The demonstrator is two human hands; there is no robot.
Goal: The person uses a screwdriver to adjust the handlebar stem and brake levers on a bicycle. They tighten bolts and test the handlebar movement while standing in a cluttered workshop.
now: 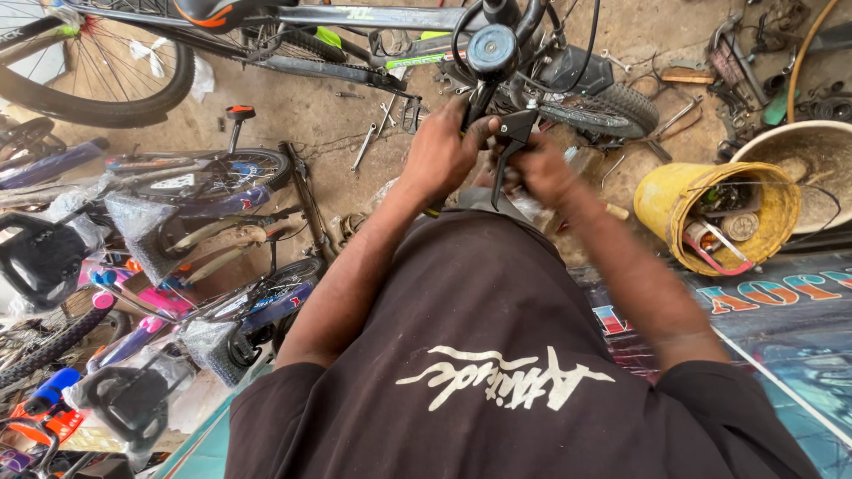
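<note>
Two hands work at the handlebar of a dark-framed adult bicycle [355,18] lying across a dusty concrete floor [302,115].

A heap of small children's bicycles in blue and pink [177,231] fills the floor to the left; a yellow plastic bucket of scrap parts [661,200] stands to the right. The left hand [441,151] has its fingers wrapped tight round the black handlebar stem [479,99], under a round blue-grey bell [493,49]. The right hand [543,173], blurred, has its fingers closed on a black brake lever [513,133] just beside the stem.
</note>
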